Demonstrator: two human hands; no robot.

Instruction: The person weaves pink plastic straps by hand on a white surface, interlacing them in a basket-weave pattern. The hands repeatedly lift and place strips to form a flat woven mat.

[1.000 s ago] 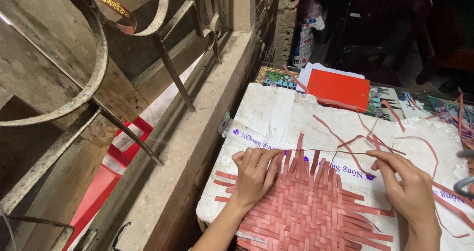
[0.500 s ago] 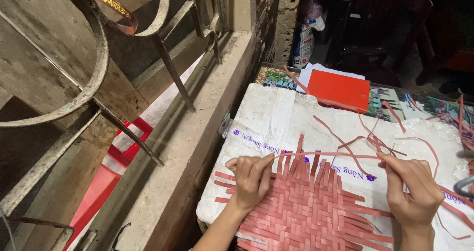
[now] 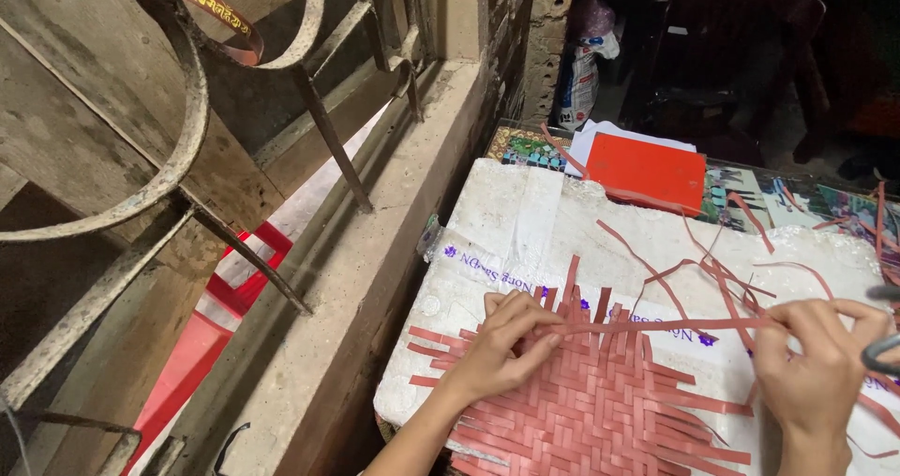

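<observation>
White sheet [image 3: 525,223]: one woven mat [image 3: 600,401], two hands [image 3: 502,349] [image 3: 816,373].

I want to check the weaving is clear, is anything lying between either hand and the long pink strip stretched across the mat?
Nothing visible does. The left hand already presses one end of the long pink strip onto the woven mat, and the right hand pinches its other end. Loose strips lie just behind it on the white sheet.
</observation>
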